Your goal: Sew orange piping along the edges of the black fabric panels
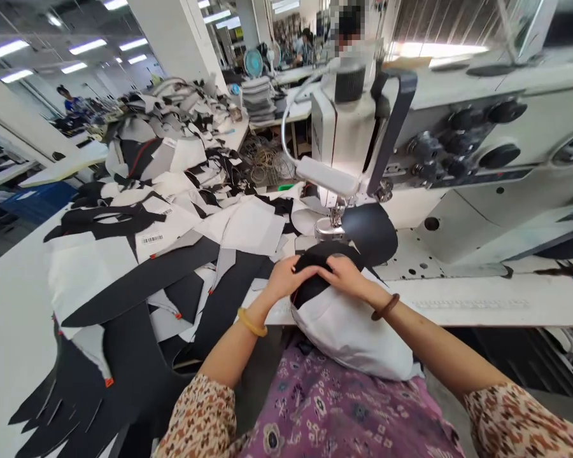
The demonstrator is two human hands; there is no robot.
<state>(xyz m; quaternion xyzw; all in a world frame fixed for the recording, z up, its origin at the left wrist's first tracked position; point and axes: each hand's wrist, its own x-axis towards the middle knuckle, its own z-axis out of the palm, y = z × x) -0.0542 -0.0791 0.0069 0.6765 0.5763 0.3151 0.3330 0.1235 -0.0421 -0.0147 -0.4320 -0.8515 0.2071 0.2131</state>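
My left hand (286, 277) and my right hand (344, 275) meet at the fingertips on a black and white fabric piece (348, 324) lying in front of the sewing machine (363, 133). Both hands pinch the black part of the piece (315, 289) just before the needle and presser foot (332, 222). The white part hangs over the table edge toward my lap. A round black piece (370, 232) lies on the machine bed behind my hands. A yellow bangle sits on my left wrist, a brown bead bracelet on my right.
A large heap of cut black and white fabric pieces (162, 210) covers the white table (9, 331) to my left. The machine's lamp (327, 176) shines over the needle. Other people work at tables far behind. A fan (253, 62) stands at the back.
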